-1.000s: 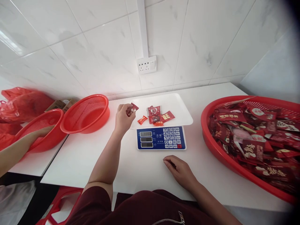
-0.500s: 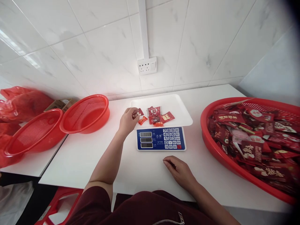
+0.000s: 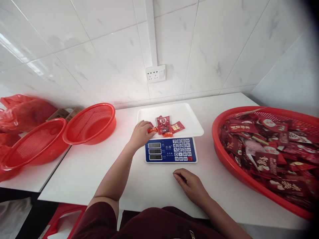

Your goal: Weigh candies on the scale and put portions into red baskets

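My left hand is over the left side of the white scale tray, its fingers closed on a small red candy packet that they mostly cover. An orange-red wrapped candy shows by the fingertips. To the right on the tray lies a small heap of red candy packets, with one packet at its right side. In front of the tray is the scale's blue panel, with displays and keys. Loosely curled, my right hand rests on the table below the panel with nothing visible in it.
A large red basket full of wrapped sweets stands at the right. Two red colanders, one nearer and one farther left, stand beside red plastic bags. A socket is on the tiled wall.
My left hand has lowered onto the tray and shifted slightly right, bringing the red packet down near the orange-red candy. The right hand has stayed in place.
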Motion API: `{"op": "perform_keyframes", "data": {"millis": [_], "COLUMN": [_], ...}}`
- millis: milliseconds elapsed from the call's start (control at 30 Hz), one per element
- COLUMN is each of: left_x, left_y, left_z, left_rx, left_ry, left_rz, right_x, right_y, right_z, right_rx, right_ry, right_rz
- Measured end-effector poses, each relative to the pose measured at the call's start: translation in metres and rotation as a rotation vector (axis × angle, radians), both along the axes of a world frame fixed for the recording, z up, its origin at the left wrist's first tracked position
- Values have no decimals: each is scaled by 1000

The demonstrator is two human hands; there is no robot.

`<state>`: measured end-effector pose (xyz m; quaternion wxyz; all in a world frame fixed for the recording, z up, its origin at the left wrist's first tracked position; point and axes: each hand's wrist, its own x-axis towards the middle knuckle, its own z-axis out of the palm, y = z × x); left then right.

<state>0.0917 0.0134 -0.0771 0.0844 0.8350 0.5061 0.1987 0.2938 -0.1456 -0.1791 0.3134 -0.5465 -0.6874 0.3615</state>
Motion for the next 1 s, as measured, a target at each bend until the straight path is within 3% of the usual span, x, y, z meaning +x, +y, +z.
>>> {"op": "perform_keyframes", "data": {"millis": [100, 367, 533, 633, 733, 867, 1000], "left_x": [8, 40, 30, 17, 13, 27, 38], "left_y": [2, 28, 27, 23, 21, 15, 8], "left_z": [0, 3, 11, 12, 9, 3, 4], "left_rx": [-47, 68, -79, -82, -17, 70, 30], "left_ry": [-79, -154, -332, -395, -344, -144, 18], "left_rz": [-4, 46, 150, 219, 186, 3, -48], "right_x": [0, 0, 0, 0, 0, 0, -1], "right_y": [1, 1, 1, 1, 1, 1, 1], "right_z": [0, -3, -2, -2, -3, -3, -1], "right_rx": [5, 18, 20, 17, 4, -10, -14], "right_ry": [0, 11, 23, 21, 13, 5, 11], "right_rz": [0, -12, -19, -12, 7, 13, -1]}}
